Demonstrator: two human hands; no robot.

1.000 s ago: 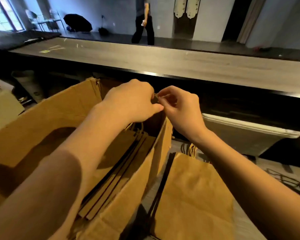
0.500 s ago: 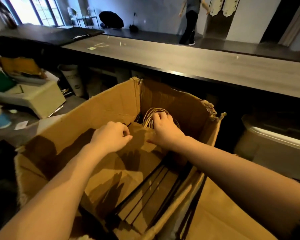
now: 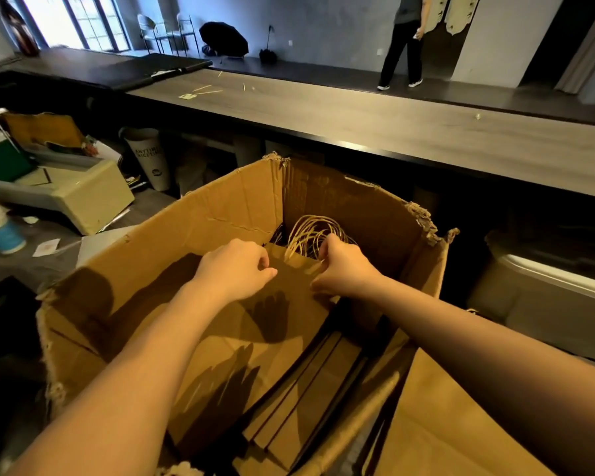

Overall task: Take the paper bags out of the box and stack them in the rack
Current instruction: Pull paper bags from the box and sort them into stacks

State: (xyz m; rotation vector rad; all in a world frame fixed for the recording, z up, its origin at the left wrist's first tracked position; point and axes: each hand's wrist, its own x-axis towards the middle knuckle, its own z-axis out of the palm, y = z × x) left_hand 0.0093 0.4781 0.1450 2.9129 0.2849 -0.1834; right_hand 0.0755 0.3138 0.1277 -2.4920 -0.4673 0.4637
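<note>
Reaching into a large brown corrugated cardboard box (image 3: 220,207) with both bare arms, seen from the head view. The box is open at the top, and its far right rim is torn and frayed. Flat brown paper bags (image 3: 289,400) stand on edge inside it, packed against the right wall, with dark gaps between them. Their tan twisted-paper handles (image 3: 310,231) bunch up in the far corner of the box. The front bag (image 3: 241,345) leans toward the left wall, its broad face up and crossed by arm shadows. The left hand (image 3: 236,269) sits at the top left edge of the front bag, fingers curled and thumb laid on the bag's face, pinching that edge. The right hand (image 3: 346,269) is at the top right corner of the same bag, fingers curled over its top edge just beside the handles, gripping it. Whether either hand also takes in a second bag cannot be told. One more flat brown paper sheet-like bag (image 3: 454,424) lies outside the box, touching its right wall. A long grey wood-grain counter (image 3: 392,132) runs beyond the far rim. A white printed paper tub (image 3: 148,156) stands below its near edge, left of the box. A standing person in dark trousers (image 3: 402,46) is beyond the counter's far edge.
</note>
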